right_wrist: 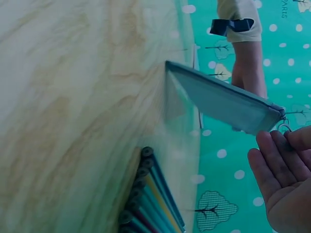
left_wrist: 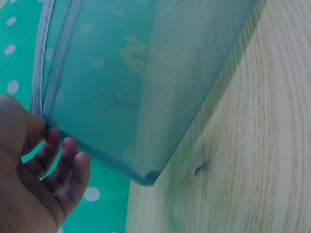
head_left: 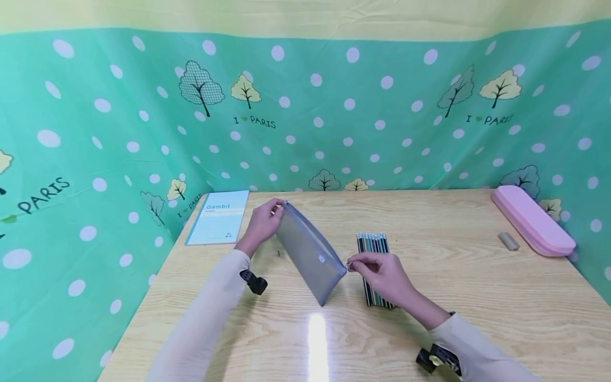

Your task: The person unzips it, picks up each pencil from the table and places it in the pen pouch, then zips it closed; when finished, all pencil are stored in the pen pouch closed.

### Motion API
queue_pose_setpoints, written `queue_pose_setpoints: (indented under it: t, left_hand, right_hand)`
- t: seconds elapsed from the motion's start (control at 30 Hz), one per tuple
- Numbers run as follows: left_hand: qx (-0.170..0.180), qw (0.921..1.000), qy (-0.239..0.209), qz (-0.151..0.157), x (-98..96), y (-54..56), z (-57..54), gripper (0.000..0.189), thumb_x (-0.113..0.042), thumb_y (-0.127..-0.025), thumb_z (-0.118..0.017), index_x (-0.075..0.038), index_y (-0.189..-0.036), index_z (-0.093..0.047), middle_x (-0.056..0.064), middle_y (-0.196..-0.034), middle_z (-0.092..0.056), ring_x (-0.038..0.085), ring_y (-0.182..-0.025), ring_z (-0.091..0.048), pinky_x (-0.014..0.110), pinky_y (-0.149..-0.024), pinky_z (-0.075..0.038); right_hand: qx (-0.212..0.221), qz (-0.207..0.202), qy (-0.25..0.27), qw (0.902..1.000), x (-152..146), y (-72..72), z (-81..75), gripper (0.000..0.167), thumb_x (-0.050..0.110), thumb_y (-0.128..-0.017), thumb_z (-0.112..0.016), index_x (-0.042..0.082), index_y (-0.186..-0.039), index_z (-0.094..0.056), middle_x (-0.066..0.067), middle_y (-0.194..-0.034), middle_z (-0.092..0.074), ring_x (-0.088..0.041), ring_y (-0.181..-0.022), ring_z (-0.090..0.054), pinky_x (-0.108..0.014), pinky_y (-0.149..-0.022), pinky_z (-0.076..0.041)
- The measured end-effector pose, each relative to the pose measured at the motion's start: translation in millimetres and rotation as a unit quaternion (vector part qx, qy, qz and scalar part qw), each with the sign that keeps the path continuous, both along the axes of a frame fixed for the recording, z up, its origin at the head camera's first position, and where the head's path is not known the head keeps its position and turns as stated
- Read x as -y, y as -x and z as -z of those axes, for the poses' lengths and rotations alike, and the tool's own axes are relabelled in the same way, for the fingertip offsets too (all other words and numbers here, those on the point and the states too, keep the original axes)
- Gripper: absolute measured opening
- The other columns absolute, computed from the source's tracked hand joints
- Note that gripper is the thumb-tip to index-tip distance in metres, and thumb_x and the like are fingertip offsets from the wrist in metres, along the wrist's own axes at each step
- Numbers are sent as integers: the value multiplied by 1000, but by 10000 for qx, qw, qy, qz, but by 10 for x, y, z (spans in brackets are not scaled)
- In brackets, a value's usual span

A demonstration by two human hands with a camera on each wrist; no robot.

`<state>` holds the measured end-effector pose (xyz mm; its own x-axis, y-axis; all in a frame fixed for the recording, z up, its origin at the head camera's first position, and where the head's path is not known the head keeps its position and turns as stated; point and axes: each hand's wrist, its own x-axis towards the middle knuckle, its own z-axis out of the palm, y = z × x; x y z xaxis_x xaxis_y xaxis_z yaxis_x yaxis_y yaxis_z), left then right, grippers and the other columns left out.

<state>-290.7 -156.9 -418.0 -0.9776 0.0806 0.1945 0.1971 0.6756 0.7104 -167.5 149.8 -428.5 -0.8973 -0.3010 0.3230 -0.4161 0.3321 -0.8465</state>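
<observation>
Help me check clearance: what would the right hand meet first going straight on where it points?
Probably the grey mesh zippered pouch: its near end lies just ahead of the right hand, which pinches a small silvery ring; depth is unclear.

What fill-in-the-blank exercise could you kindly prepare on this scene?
1. The left hand holds the higher end of the grey mesh pouch, and the right hand is at its ____ end.
2. In the head view, slim, mostly dark pencils lie to the ____ of the pouch.
3. The small grey block lies beside a smooth oblong case coloured ____.
4. The light blue rectangular notebook bears the printed word ____.

Missing words: lower; right; pink; Gambit.
</observation>
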Motion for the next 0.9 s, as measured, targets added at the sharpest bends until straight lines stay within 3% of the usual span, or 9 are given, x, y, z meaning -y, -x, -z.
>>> queue_pose_setpoints:
  t: [0.17,0.3,0.37,0.5,0.63,0.77,0.87,0.9]
  left_hand:
    - [292,9980,-566,55,-44,-58,41,42,-33,-108,-44,-4,-132,-62,16,-109,-65,27,-84,-67,39,-69,-62]
    - [639,9929,-996,129,-98,-113,61,49,-41,-103,-58,-4,-137,-56,17,-116,-62,31,-87,-68,42,-69,-66]
    - [757,9903,-1160,134,-140,-146,62,57,-38,-99,-66,-3,-142,-51,19,-120,-60,33,-89,-68,39,-67,-67]
    - [1041,9826,-1528,165,-262,-249,62,79,-24,-94,-74,-3,-158,-32,22,-137,-54,37,-98,-69,33,-66,-66]
    - [1489,9639,-2202,188,-392,-418,105,87,-11,-94,-70,-1,-163,-19,26,-151,-45,42,-109,-68,34,-73,-67]
    - [1988,9315,-3035,246,-473,-627,140,65,-5,-99,-58,8,-155,-31,32,-147,-48,47,-116,-65,39,-83,-66]
    - [2227,9085,-3527,246,-494,-742,137,50,-1,-102,-49,15,-148,-39,36,-142,-52,49,-119,-63,41,-87,-65]
    - [2259,9044,-3614,198,-495,-765,127,48,-1,-102,-47,15,-147,-40,37,-140,-53,49,-120,-63,40,-87,-65]
  right_hand:
    - [-152,-9,127,9998,67,-17,-45,14,-7,-95,-65,-4,-99,-78,-13,-94,-79,-23,-83,-76,-21,-74,-63]
    - [-454,-78,159,9988,119,-31,-71,13,-8,-94,-67,-2,-98,-79,-12,-92,-79,-24,-80,-77,-22,-69,-64]
    - [-625,-84,121,9979,145,-31,-76,14,-8,-93,-67,-1,-97,-79,-12,-92,-79,-24,-80,-77,-22,-61,-61]
    - [-879,-63,-31,9961,196,-24,-69,15,-8,-92,-69,1,-96,-80,-11,-91,-79,-25,-79,-78,-22,-56,-59]
    - [-984,11,-141,9950,226,-20,-40,15,-8,-92,-69,1,-96,-80,-12,-92,-79,-27,-80,-78,-23,-54,-59]
    - [-908,71,-139,9957,252,-17,-19,15,-9,-91,-69,1,-96,-80,-14,-94,-79,-31,-83,-78,-21,-55,-60]
    - [-764,14,-124,9970,275,-16,-12,15,-8,-91,-70,1,-98,-80,-13,-97,-79,-32,-88,-78,-26,-68,-65]
    - [-705,-30,-105,9974,283,-14,-12,14,-7,-91,-71,1,-99,-80,-13,-98,-79,-32,-90,-77,-28,-74,-65]
